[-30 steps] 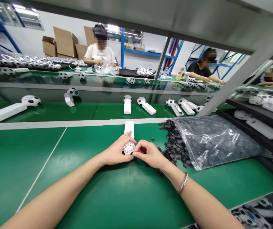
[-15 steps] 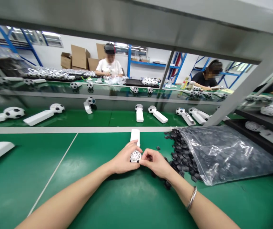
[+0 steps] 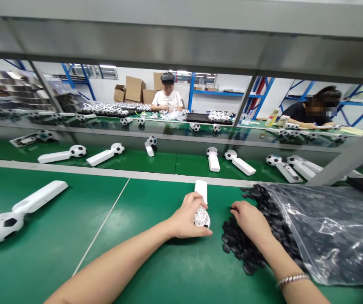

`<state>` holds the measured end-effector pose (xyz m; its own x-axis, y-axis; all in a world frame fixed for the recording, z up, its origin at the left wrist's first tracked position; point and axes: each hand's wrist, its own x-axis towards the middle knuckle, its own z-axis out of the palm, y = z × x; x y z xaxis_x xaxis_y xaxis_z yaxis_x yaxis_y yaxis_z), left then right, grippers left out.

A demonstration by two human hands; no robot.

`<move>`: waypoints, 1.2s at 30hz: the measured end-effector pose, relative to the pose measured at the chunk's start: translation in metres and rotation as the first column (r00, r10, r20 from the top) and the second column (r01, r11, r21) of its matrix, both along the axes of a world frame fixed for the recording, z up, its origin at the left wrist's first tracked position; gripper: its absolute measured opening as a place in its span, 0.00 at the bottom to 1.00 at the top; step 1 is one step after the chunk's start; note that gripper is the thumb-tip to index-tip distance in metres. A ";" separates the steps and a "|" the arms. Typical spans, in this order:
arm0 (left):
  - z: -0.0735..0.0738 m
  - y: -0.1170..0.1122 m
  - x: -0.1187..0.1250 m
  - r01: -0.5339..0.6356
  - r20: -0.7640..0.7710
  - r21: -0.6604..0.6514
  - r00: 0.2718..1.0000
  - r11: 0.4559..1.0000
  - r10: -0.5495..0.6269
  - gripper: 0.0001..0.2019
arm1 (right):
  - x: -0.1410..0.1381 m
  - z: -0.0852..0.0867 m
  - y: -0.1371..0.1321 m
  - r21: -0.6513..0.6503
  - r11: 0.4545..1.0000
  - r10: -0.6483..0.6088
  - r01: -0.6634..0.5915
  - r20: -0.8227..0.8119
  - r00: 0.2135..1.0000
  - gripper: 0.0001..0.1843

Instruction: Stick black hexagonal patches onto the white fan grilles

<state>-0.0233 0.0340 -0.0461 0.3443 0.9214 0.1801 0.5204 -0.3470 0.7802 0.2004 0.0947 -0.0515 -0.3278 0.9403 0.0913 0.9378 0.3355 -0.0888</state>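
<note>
My left hand (image 3: 186,217) is wrapped round a white handheld fan (image 3: 201,207) with a ball-shaped grille head, which lies on the green table with its handle pointing away from me. To its right, my right hand (image 3: 251,219) rests on a heap of small black pieces (image 3: 238,245) that spills from a clear plastic bag (image 3: 323,232). Its fingers curl down into the heap; what they pinch, if anything, is hidden. A bracelet sits on that wrist.
Another white fan with a football head (image 3: 13,213) lies at the left. Several finished fans (image 3: 241,162) lie along the green belt beyond. A metal shelf beam (image 3: 181,38) runs overhead. Two people sit at the far benches.
My right hand has left the fan's head and moved right onto the heap of black pieces. My left hand still holds the fan. My view has swung left.
</note>
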 end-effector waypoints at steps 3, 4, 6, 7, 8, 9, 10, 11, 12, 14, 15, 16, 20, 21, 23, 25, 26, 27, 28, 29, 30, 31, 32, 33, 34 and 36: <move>0.001 -0.003 0.003 -0.168 -0.015 -0.071 0.986 0.983 0.167 0.33 | -0.005 -0.001 -0.001 0.052 0.999 -0.005 0.001 0.076 0.997 0.13; 0.002 -0.003 0.003 -0.181 -0.013 -0.090 0.984 0.979 0.180 0.32 | -0.005 -0.002 0.000 0.071 0.997 0.007 -0.012 0.077 0.997 0.15; 0.007 -0.003 -0.001 -0.120 -0.002 -0.112 0.993 0.986 0.121 0.30 | -0.002 -0.005 0.002 0.095 0.994 0.041 -0.047 0.062 0.997 0.18; 0.010 -0.003 -0.005 -0.056 0.003 -0.115 0.998 0.992 0.057 0.29 | -0.001 -0.006 0.004 0.094 0.994 0.055 -0.060 0.051 0.997 0.19; 0.013 -0.002 -0.009 0.014 0.006 -0.117 1.000 0.993 -0.014 0.28 | 0.001 -0.006 0.004 0.087 0.994 0.059 -0.061 0.027 0.998 0.18; 0.016 -0.001 -0.013 0.081 0.005 -0.119 0.997 0.990 -0.081 0.28 | 0.002 -0.005 0.004 0.080 0.995 0.056 -0.054 -0.016 0.998 0.16; 0.019 -0.001 -0.016 0.136 0.000 -0.122 0.991 0.983 -0.137 0.28 | 0.003 -0.002 0.003 0.075 0.996 0.055 -0.049 -0.082 0.995 0.14; 0.021 0.000 -0.018 0.167 -0.008 -0.128 0.986 0.978 -0.169 0.29 | 0.003 0.001 0.001 0.071 0.997 0.056 -0.045 -0.168 0.984 0.12; 0.022 0.000 -0.019 0.168 -0.020 -0.138 0.985 0.976 -0.172 0.30 | 0.002 0.005 -0.002 0.068 0.997 0.062 -0.046 -0.267 0.962 0.10; 0.021 -0.001 -0.018 0.103 -0.046 -0.155 0.993 0.983 -0.112 0.32 | -0.002 0.014 -0.009 0.060 0.995 0.098 -0.079 -0.442 0.892 0.06; 0.020 -0.002 -0.015 0.056 -0.057 -0.153 0.996 0.987 -0.066 0.32 | -0.005 0.017 -0.013 0.063 0.991 0.132 -0.116 -0.497 0.858 0.05; 0.018 -0.003 -0.012 0.012 -0.066 -0.146 0.998 0.989 -0.022 0.31 | -0.008 0.020 -0.017 0.071 0.985 0.173 -0.160 -0.528 0.831 0.05; 0.013 -0.006 -0.003 -0.058 -0.102 -0.094 0.994 0.994 0.048 0.23 | -0.024 0.024 -0.032 0.067 0.944 0.304 -0.323 -0.562 0.769 0.06; 0.013 -0.006 -0.002 -0.057 -0.110 -0.082 0.993 0.995 0.048 0.22 | -0.027 0.023 -0.035 0.048 0.934 0.315 -0.354 -0.578 0.753 0.06; 0.013 -0.006 -0.001 -0.046 -0.115 -0.064 0.993 0.997 0.038 0.22 | -0.031 0.021 -0.039 0.017 0.913 0.330 -0.407 -0.615 0.716 0.07; 0.012 -0.005 -0.002 -0.032 -0.112 -0.052 0.993 0.998 0.027 0.21 | -0.032 0.020 -0.042 -0.012 0.903 0.318 -0.430 -0.654 0.686 0.07; 0.012 -0.004 -0.002 -0.027 -0.110 -0.049 0.994 0.998 0.022 0.21 | -0.033 0.019 -0.042 -0.027 0.902 0.302 -0.431 -0.676 0.673 0.06; 0.012 -0.004 -0.003 -0.026 -0.108 -0.045 0.994 0.999 0.021 0.21 | -0.033 0.019 -0.043 -0.036 0.901 0.288 -0.432 -0.694 0.660 0.06; 0.012 -0.004 -0.003 -0.025 -0.105 -0.042 0.994 0.999 0.021 0.21 | -0.034 0.018 -0.044 -0.037 0.900 0.283 -0.435 -0.708 0.647 0.05; 0.011 -0.003 -0.004 -0.024 -0.104 -0.040 0.994 0.999 0.019 0.21 | -0.034 0.018 -0.044 -0.031 0.897 0.288 -0.442 -0.716 0.636 0.04; 0.011 -0.003 -0.004 -0.019 -0.104 -0.040 0.994 0.999 0.015 0.21 | -0.035 0.018 -0.045 -0.021 0.893 0.299 -0.450 -0.721 0.626 0.04; 0.011 -0.003 -0.005 -0.012 -0.106 -0.041 0.994 0.999 0.008 0.21 | -0.036 0.019 -0.045 -0.013 0.889 0.309 -0.459 -0.723 0.618 0.03; 0.011 -0.003 -0.005 -0.006 -0.108 -0.042 0.994 0.999 0.001 0.21 | -0.037 0.019 -0.045 -0.011 0.885 0.314 -0.465 -0.724 0.614 0.03; 0.011 -0.002 -0.006 0.001 -0.111 -0.045 0.994 0.999 -0.005 0.21 | -0.038 0.019 -0.045 -0.014 0.882 0.315 -0.471 -0.726 0.612 0.03; 0.011 -0.002 -0.006 0.006 -0.113 -0.048 0.993 0.999 -0.012 0.22 | -0.038 0.020 -0.045 -0.022 0.878 0.316 -0.478 -0.725 0.612 0.03; 0.011 -0.002 -0.007 0.011 -0.114 -0.052 0.993 0.999 -0.017 0.22 | -0.039 0.021 -0.046 -0.027 0.864 0.335 -0.504 -0.715 0.613 0.04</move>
<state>-0.0306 0.0322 -0.0351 0.3724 0.9235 0.0915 0.6024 -0.3156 0.7331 0.1616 0.0488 -0.0309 -0.6190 0.7367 0.2725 0.3522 0.5704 -0.7421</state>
